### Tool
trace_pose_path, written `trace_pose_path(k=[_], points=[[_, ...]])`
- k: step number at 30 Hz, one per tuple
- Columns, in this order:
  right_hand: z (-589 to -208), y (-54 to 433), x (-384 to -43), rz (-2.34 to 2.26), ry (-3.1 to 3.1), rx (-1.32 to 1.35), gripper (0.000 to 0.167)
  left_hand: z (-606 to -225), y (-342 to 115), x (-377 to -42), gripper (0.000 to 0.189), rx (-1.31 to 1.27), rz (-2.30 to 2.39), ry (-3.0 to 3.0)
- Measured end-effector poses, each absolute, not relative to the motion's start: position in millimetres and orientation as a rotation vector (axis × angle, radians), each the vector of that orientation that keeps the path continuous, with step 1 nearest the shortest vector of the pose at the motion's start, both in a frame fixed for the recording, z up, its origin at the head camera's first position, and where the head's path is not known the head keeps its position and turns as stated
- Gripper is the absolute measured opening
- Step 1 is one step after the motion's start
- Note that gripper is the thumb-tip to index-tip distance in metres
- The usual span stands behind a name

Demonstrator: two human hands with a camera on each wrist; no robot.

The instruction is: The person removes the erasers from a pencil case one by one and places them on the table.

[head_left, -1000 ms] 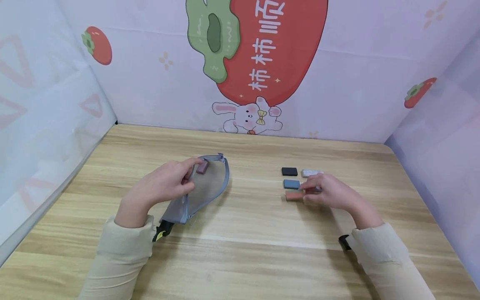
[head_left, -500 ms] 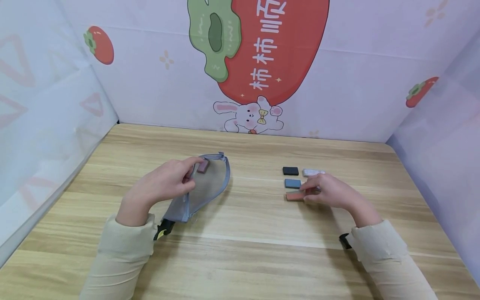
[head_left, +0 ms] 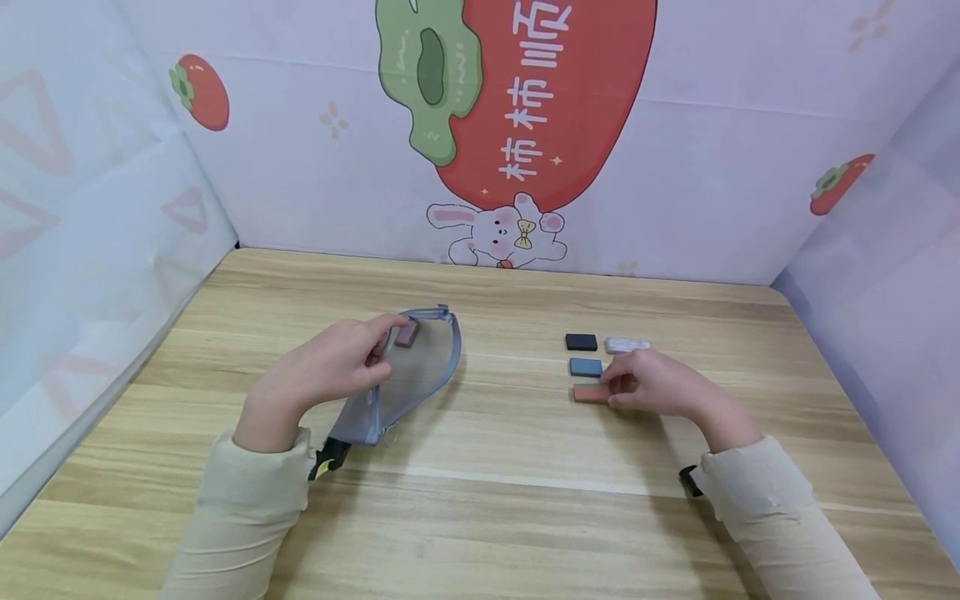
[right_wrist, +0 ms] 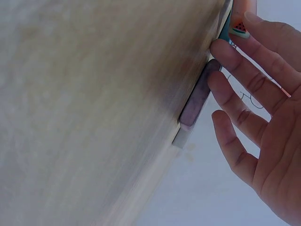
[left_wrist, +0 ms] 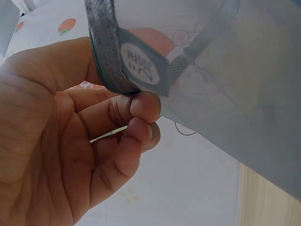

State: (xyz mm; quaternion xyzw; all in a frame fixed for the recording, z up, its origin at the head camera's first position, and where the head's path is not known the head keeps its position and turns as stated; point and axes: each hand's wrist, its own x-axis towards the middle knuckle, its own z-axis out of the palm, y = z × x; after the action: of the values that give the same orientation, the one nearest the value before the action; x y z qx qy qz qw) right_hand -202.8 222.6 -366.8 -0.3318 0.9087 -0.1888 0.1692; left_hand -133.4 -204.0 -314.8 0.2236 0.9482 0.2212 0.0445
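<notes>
My left hand (head_left: 326,362) pinches the opening edge of a grey translucent zip pouch (head_left: 420,392), which stands gaping toward the right. Its zip edge and label (left_wrist: 146,63) show at the fingertips in the left wrist view. Inside lies a purple eraser (head_left: 407,333). My right hand (head_left: 660,385) pinches the right end of an orange-red eraser (head_left: 591,393); a watermelon print shows on it in the right wrist view. Behind are a blue eraser (head_left: 585,367), a black one (head_left: 581,342) and a whitish one (head_left: 627,344). A greyish-purple eraser (right_wrist: 197,96) lies beside the right fingers.
All this is on a wood-grain table (head_left: 480,517). A printed white cloth wall (head_left: 697,183) rises along its back, with pale sheets at both sides. Black straps (head_left: 328,458) show at the wrists, by the sleeves.
The right hand stays at the orange-red eraser, which lies nearly where it was. The left hand keeps the pouch edge in place. The view has shifted very slightly.
</notes>
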Motion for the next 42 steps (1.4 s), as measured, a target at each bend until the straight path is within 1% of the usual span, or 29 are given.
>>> trace_pose_path(k=[24, 31, 36, 42], points=[[-364, 219, -200, -0.461, 2.626, -1.031, 0.01, -312, -204, -133, 0.048, 0.659, 0.695, 2.902], [-358, 213, -197, -0.523, 2.684, -1.006, 0.014, -312, -205, -132, 0.048, 0.651, 0.691, 2.901], [-358, 202, -196, -0.51, 2.714, -0.961, 0.012, -313, -207, -132, 0.048, 0.644, 0.699, 2.897], [-357, 189, -198, -0.546, 2.728, -0.979, 0.018, -314, -207, -132, 0.048, 0.646, 0.706, 2.895]])
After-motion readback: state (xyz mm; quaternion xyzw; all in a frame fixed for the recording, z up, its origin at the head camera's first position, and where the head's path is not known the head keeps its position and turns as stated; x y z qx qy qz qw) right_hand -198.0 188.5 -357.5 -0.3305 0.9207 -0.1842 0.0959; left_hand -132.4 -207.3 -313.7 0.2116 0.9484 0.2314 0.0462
